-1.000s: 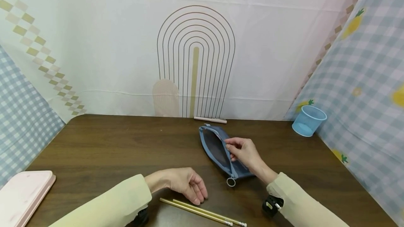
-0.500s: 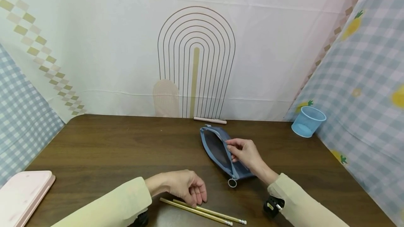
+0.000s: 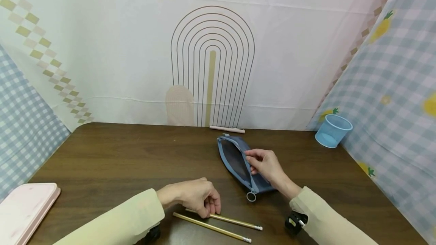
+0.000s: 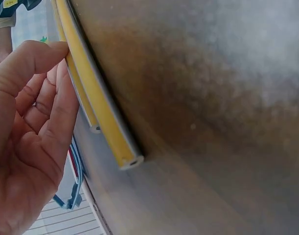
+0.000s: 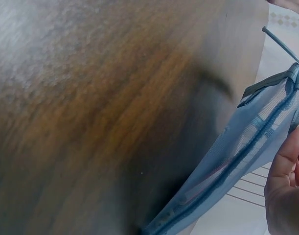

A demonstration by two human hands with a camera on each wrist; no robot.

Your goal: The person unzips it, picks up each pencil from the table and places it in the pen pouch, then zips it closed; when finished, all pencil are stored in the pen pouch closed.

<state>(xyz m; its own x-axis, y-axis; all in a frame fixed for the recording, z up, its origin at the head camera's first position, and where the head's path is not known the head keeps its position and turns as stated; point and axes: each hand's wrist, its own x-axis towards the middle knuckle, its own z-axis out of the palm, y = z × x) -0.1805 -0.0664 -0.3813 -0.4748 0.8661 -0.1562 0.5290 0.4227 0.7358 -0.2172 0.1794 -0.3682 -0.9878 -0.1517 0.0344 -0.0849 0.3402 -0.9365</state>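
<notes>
Two gold pencils with white erasers lie side by side near the front of the wooden table. My left hand (image 3: 197, 196) pinches the farther pencil (image 3: 235, 221) between thumb and fingers; the left wrist view shows the thumb tip against this pencil (image 4: 84, 104). Just in front of it, the nearer pencil (image 3: 214, 227) lies untouched. My right hand (image 3: 269, 166) grips the right edge of a blue zip pouch (image 3: 243, 146), whose mouth gapes. A ring pull (image 3: 251, 197) hangs at the pouch's near end. In the right wrist view my thumb (image 5: 288, 156) presses on the pouch's rim.
At the far edge lies a pale pink pen (image 3: 227, 129). A light blue cup (image 3: 333, 131) stands at the back right corner by the checked cloth (image 3: 391, 124). On the left sits a pink flat case (image 3: 30, 207). A printed cloth (image 3: 136, 48) hangs behind the table.
My left hand has closed its fingertips on the farther pencil and shifted it slightly away from the nearer one. The right hand stays on the pouch, almost unmoved.
</notes>
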